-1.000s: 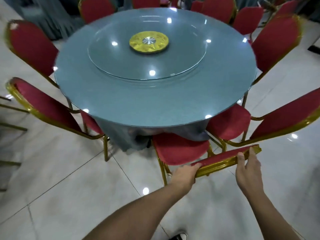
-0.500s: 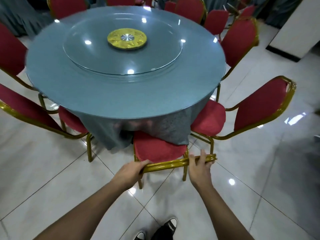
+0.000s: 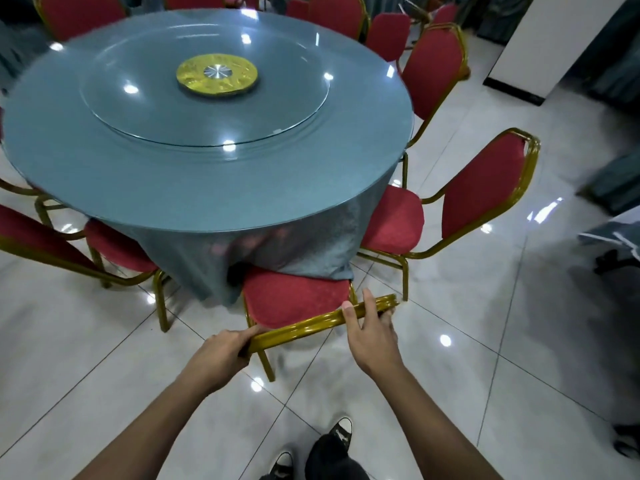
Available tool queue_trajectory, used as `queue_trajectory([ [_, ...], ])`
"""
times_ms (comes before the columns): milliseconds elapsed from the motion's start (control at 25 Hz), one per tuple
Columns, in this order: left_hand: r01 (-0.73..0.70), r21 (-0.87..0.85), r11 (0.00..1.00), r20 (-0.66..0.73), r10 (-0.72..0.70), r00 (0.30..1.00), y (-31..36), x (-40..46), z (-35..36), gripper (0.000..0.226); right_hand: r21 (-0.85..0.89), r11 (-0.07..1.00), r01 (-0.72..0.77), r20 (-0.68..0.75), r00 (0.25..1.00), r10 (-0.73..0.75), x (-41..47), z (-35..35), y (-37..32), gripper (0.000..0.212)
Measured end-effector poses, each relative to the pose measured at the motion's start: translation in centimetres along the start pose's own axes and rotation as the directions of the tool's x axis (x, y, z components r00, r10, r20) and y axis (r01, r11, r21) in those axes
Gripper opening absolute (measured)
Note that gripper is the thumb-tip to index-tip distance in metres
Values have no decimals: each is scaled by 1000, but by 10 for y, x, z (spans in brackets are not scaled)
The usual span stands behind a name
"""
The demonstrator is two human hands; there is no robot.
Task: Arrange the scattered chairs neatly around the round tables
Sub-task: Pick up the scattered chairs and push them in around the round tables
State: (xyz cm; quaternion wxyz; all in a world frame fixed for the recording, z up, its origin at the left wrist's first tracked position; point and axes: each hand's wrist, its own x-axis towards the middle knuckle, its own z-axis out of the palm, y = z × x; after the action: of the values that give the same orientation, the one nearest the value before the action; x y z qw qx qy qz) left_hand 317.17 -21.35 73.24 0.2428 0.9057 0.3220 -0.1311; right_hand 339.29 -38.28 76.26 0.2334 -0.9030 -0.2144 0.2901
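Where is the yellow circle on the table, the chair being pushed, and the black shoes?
yellow circle (image 3: 217, 76), head view, on its silver middle.
pushed chair (image 3: 298, 295), head view, on its red seat.
black shoes (image 3: 341, 432), head view, on the right shoe's toe.

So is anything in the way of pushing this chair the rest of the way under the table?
Only the hanging tablecloth, which already drapes over the front of the chair's seat. No hard obstacle shows. Both the left hand and right hand grip its gold backrest rail.
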Motion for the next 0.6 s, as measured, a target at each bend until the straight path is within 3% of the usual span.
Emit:
queue_trajectory([
  [120, 36, 18, 999, 24, -36, 999, 2, 7, -2, 55, -35, 999, -20, 64, 998, 22, 7, -6, 6, 75],
  [320, 47, 25, 999, 6, -47, 999, 61, 32, 6, 50, 73, 994, -84, 144, 987, 73, 38, -48, 40, 67],
  [480, 162, 84, 983, -13, -162, 987, 117, 46, 5, 38, 121, 992, 38, 269, 961, -70, 71, -83, 77, 64],
  [600, 109, 16, 994, -44, -108, 993, 201, 67, -6, 24, 155, 972, 178, 336, 916, -221, 91, -127, 116, 62],
])
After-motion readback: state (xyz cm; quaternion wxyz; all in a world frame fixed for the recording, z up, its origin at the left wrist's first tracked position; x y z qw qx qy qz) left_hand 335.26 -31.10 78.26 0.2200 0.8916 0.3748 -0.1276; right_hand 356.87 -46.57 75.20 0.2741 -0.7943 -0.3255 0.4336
